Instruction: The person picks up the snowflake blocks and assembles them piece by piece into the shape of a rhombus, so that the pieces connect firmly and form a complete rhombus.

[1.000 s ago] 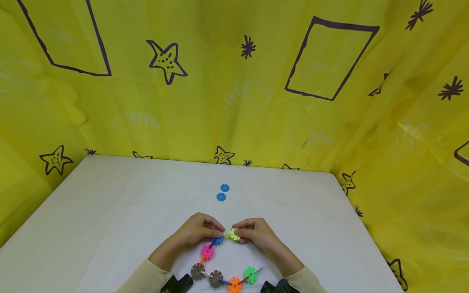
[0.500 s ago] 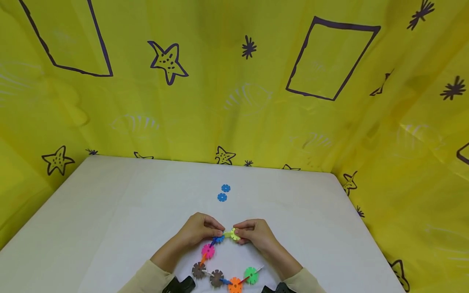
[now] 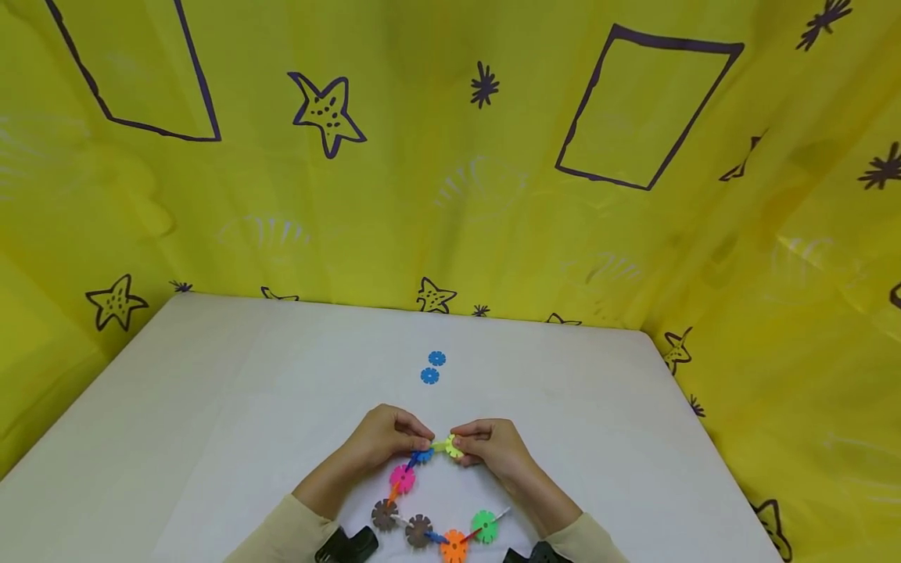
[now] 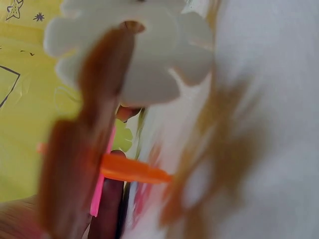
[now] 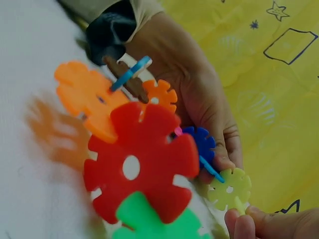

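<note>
A chain of slotted plastic snowflake discs curves in front of the person. My left hand (image 3: pixel 380 438) pinches the chain's far end at the blue disc (image 3: pixel 425 456). Opposite it, my right hand (image 3: pixel 498 452) pinches a yellow disc (image 3: pixel 453 446) between thumb and fingers. A yellow edge-on disc joins these two. Below the left hand follow a pink disc (image 3: pixel 403 478), brown discs (image 3: pixel 385 515), an orange disc (image 3: pixel 454 546) and a green disc (image 3: pixel 485 527). Close up in the left wrist view are a white disc (image 4: pixel 149 69) and an edge-on orange disc (image 4: pixel 132 169).
Two loose blue discs (image 3: pixel 430 376) lie on the white table (image 3: pixel 281 375) beyond the hands. A yellow patterned curtain (image 3: pixel 394 195) encloses the table's back and sides. Dark wrist devices (image 3: pixel 346 545) sit close to the near part of the chain.
The head view has shifted slightly, so the scene sits a little further right and higher. Both hands keep their hold on the chain, with no other clear difference.
</note>
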Action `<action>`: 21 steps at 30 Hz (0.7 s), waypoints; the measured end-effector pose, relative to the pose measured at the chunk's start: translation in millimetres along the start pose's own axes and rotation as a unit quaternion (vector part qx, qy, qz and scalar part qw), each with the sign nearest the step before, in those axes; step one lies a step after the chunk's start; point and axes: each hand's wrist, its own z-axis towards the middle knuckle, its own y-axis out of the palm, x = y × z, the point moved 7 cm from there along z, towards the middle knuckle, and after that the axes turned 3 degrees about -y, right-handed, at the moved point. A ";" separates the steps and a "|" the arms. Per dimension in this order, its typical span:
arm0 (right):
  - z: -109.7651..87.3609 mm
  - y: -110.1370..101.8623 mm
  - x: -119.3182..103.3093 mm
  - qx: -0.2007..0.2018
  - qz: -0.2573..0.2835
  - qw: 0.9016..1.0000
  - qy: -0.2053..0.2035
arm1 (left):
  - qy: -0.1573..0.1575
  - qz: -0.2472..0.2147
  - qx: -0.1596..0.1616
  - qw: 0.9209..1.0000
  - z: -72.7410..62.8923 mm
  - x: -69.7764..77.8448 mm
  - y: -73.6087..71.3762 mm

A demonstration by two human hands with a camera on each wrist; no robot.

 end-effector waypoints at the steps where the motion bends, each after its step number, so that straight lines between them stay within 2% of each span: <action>1: 0.0 0.1 -0.5 0.000 0.003 1.000 0.001 | -0.001 -0.001 0.000 1.000 0.3 0.0 0.0; 10: -0.1 -0.1 1.2 -0.023 0.030 0.999 0.016 | 0.000 -0.027 -0.014 1.000 -0.8 -0.5 0.5; 18: -1.2 -1.0 0.3 -0.077 0.040 0.996 0.017 | -0.006 -0.049 -0.033 0.998 1.5 -3.8 1.4; 21: -0.4 -2.9 1.2 -0.085 0.046 0.995 0.014 | -0.007 -0.057 -0.035 0.998 1.6 -4.1 1.1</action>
